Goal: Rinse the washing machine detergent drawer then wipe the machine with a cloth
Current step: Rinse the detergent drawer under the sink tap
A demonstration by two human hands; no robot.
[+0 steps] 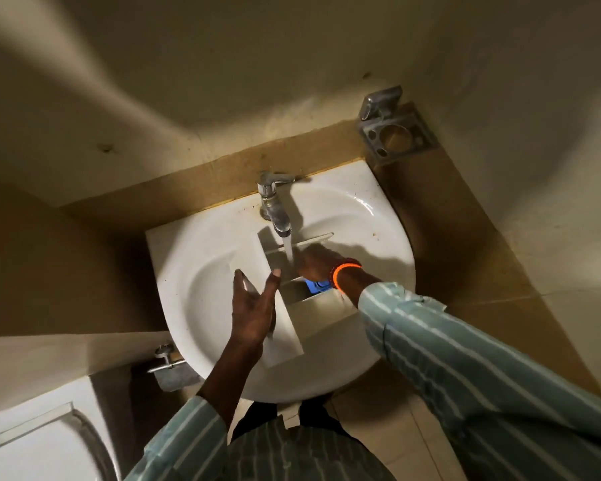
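Note:
The white detergent drawer [302,314] lies across the white sink [195,258], its front panel toward me and a blue insert [313,285] showing inside. Water runs from the chrome tap [275,206] into the drawer's far compartment. My left hand [254,303] grips the drawer's front panel at its left side, thumb and fingers wrapped around the edge. My right hand [314,263], with an orange bracelet at the wrist, reaches inside the drawer under the stream, fingers bent down against its inner wall. No cloth and no washing machine are in view.
A metal toothbrush holder [392,133] is fixed on the wall at the back right. A white toilet [39,442] sits at the lower left, with a pipe valve [165,359] beside the sink. Tan tiled ledge surrounds the basin.

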